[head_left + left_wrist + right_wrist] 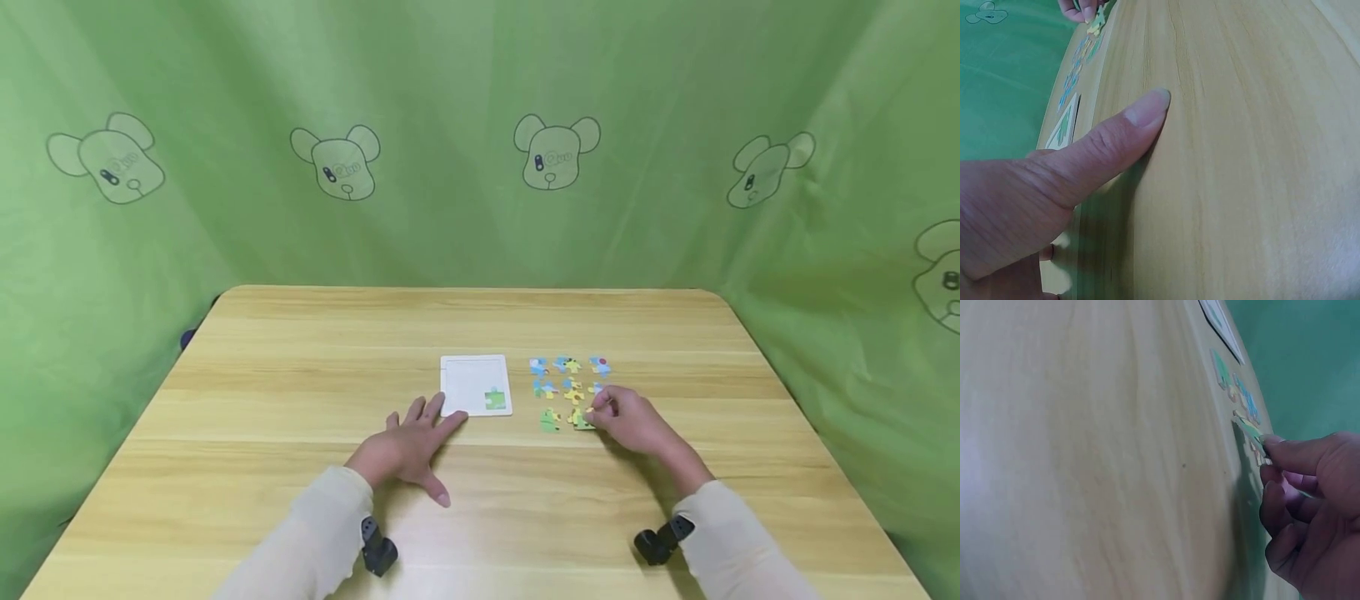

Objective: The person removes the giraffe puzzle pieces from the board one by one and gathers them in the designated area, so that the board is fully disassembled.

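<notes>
A square white puzzle tray [470, 379] lies at the middle of the table, with one green puzzle piece [496, 401] in its lower right corner. My left hand [405, 450] is spread flat, its fingertips at the tray's lower left edge and its thumb pointing away from it. To the right, my right hand [633, 419] pinches a green and yellow puzzle piece [580, 419] between thumb and fingers. In the right wrist view that piece [1250, 429] stands tilted at the fingertips. Close beside it is another green piece [550, 420].
Several loose blue and yellow puzzle pieces [573, 392] lie in rough rows right of the tray. The wooden table [315, 350] reaches back to a green curtain [450, 233] printed with bear heads.
</notes>
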`<action>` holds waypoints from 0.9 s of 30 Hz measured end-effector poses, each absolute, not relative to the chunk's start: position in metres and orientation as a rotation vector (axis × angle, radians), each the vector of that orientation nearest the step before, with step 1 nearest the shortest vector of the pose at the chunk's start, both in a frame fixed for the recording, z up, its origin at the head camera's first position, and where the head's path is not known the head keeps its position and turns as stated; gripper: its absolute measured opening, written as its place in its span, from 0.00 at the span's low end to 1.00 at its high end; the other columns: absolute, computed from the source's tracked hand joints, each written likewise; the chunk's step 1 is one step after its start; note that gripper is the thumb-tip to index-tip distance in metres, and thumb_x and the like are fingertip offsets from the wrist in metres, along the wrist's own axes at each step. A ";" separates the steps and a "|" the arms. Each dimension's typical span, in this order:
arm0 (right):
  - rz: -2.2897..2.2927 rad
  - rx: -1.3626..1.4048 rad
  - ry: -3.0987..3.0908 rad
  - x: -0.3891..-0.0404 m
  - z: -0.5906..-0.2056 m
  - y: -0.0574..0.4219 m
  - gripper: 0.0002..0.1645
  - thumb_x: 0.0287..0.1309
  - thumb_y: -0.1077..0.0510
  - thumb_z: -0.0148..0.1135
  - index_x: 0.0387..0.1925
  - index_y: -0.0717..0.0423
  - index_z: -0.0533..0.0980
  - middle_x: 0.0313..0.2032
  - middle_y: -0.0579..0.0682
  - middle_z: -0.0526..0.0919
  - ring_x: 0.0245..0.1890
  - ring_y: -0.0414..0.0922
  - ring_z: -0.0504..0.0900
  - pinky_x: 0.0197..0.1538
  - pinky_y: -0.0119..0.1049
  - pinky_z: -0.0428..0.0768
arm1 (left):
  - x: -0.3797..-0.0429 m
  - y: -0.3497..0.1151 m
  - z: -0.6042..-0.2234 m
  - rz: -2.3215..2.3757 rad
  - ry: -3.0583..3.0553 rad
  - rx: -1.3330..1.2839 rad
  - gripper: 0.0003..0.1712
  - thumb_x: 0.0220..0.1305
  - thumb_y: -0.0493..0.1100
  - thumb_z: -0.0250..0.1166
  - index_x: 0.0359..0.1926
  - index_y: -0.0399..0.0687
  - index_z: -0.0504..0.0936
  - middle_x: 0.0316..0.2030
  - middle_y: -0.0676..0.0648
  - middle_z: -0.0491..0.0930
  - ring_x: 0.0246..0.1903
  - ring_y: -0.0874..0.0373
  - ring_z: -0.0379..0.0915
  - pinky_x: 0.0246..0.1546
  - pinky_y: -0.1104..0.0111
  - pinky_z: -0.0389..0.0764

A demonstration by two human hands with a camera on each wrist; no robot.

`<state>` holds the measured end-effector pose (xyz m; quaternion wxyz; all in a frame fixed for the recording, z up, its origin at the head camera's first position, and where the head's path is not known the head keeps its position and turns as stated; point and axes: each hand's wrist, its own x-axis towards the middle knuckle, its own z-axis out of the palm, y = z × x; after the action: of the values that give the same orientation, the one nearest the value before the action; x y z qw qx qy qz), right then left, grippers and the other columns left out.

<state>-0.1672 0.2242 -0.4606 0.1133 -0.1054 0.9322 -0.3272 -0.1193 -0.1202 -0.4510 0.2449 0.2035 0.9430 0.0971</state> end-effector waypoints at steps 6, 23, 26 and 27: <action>-0.862 -0.248 2.770 -0.168 -0.463 0.221 0.10 0.58 0.55 0.62 0.33 0.58 0.73 0.27 0.50 0.74 0.29 0.45 0.70 0.33 0.36 0.69 | -0.120 -0.120 -0.450 0.260 2.573 0.554 0.72 0.28 0.70 0.73 0.74 0.65 0.43 0.74 0.41 0.33 0.72 0.37 0.33 0.64 0.37 0.46; -0.826 -0.223 2.788 -0.167 -0.466 0.221 0.11 0.58 0.55 0.62 0.29 0.57 0.71 0.25 0.49 0.72 0.27 0.45 0.69 0.32 0.35 0.68 | -0.120 -0.120 -0.451 0.270 2.566 0.543 0.72 0.28 0.70 0.73 0.74 0.65 0.43 0.74 0.42 0.33 0.72 0.38 0.33 0.65 0.37 0.45; -0.829 -0.216 2.785 -0.167 -0.464 0.219 0.12 0.59 0.54 0.62 0.29 0.57 0.71 0.26 0.49 0.72 0.28 0.45 0.70 0.32 0.35 0.68 | -0.120 -0.120 -0.452 0.264 2.566 0.542 0.72 0.28 0.71 0.73 0.74 0.65 0.43 0.74 0.42 0.33 0.72 0.38 0.33 0.65 0.37 0.45; -0.834 -0.215 2.786 -0.168 -0.462 0.219 0.12 0.59 0.54 0.62 0.29 0.57 0.71 0.26 0.49 0.72 0.28 0.45 0.70 0.32 0.35 0.69 | -0.120 -0.120 -0.452 0.262 2.566 0.542 0.72 0.28 0.71 0.73 0.74 0.65 0.43 0.74 0.42 0.33 0.72 0.38 0.33 0.65 0.37 0.45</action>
<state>-0.1676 0.2186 -0.4622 0.1127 -0.0732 0.9493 -0.2841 -0.1203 -0.1197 -0.4516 0.2503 0.1992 0.9425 0.0963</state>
